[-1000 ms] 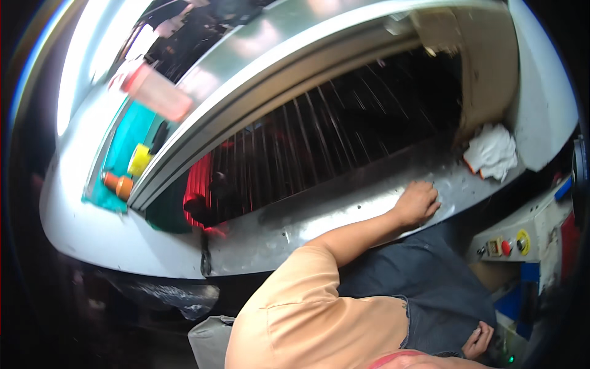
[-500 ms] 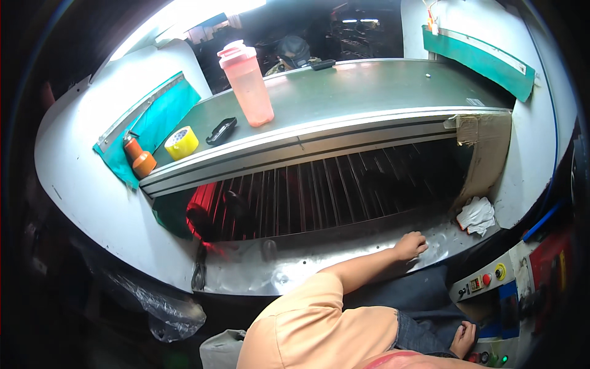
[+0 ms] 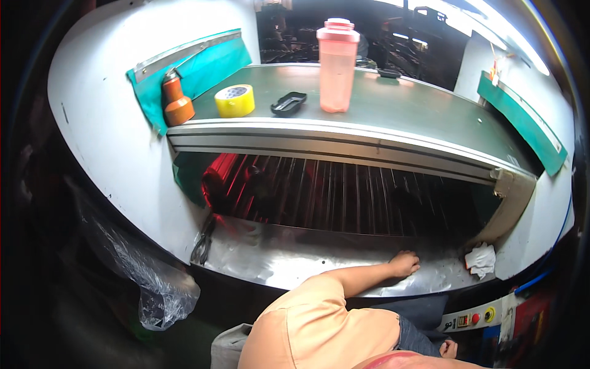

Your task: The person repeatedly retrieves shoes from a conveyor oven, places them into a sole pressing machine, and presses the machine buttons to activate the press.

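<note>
My left hand (image 3: pixel 405 264) rests on the bare metal ledge (image 3: pixel 289 252) below the conveyor. Its fingers are curled in, and nothing shows in them. Low in the picture, beside my jeans, is my right hand (image 3: pixel 448 349). It is small and partly cut off from sight, with the fingers looking curled and no object visible in it. A crumpled white glove (image 3: pixel 480 260) lies on the ledge to the right of my left hand.
On the green belt (image 3: pixel 412 98) stand a pink shaker bottle (image 3: pixel 336 71), a black tray-like piece (image 3: pixel 289 104), a yellow tape roll (image 3: pixel 235 101) and an orange bottle-shaped tool (image 3: pixel 177 101). Dark rollers (image 3: pixel 332 194) lie beneath. A control panel (image 3: pixel 479 318) is at lower right.
The whole view has swung, so the belt and the things on it sit further right and more level. My left hand stays on the ledge, and my right hand shows less.
</note>
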The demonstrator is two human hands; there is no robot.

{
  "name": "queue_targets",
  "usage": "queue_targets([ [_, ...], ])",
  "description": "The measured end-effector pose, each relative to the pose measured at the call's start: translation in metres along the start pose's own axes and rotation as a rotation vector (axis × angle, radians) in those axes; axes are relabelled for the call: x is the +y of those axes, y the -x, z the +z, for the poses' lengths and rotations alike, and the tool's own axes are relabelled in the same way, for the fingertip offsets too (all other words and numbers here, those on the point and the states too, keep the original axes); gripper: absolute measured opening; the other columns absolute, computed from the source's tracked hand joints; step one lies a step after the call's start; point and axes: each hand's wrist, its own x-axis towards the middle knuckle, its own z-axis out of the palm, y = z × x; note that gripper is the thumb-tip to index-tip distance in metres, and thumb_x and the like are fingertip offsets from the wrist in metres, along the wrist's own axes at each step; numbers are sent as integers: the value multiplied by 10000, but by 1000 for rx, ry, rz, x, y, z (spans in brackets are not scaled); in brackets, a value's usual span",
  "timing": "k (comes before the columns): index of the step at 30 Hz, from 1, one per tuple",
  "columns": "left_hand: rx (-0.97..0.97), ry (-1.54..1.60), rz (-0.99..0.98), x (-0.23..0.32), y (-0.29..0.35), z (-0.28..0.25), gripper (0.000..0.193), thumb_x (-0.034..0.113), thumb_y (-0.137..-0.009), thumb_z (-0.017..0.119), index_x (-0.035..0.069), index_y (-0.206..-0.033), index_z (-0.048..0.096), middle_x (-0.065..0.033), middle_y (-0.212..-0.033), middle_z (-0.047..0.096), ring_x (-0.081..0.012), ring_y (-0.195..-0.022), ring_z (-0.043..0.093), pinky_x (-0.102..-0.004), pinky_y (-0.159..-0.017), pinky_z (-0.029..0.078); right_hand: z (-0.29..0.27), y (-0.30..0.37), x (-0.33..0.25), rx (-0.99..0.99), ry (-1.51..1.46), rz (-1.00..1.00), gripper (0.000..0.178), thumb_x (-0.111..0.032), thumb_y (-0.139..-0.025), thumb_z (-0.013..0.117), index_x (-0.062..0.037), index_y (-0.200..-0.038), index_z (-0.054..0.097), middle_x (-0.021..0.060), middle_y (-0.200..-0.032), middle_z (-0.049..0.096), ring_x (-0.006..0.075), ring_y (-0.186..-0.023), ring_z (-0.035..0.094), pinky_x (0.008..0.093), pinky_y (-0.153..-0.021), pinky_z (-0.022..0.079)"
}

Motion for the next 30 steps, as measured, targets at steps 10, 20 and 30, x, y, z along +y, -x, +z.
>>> queue_targets([
  [10,86,52,73,2,11,0,256,300,-857,613,47,-865,651,-166,-962,605,-359,-1012,558,-499,-897,423,14,-33,-10,-98,80,94,209,-229,-870,658,-33,-933,625,139,-842,558,256,-697,584,374,-650,490],
  [20,175,-11,86,3,18,-1,254,277,-888,583,42,-834,665,-161,-924,619,-353,-973,574,-482,-886,443,-12,-46,-48,-185,124,165,245,-259,-854,667,-64,-989,607,158,-947,550,294,-814,578,403,-729,479],
  [30,194,-8,53,3,23,0,287,294,-897,572,44,-807,681,-164,-871,659,-354,-897,630,-500,-861,477,-51,-30,-7,2,526,758,244,-209,-840,680,-92,-1016,559,202,-1002,556,387,-938,559,506,-839,445],
])
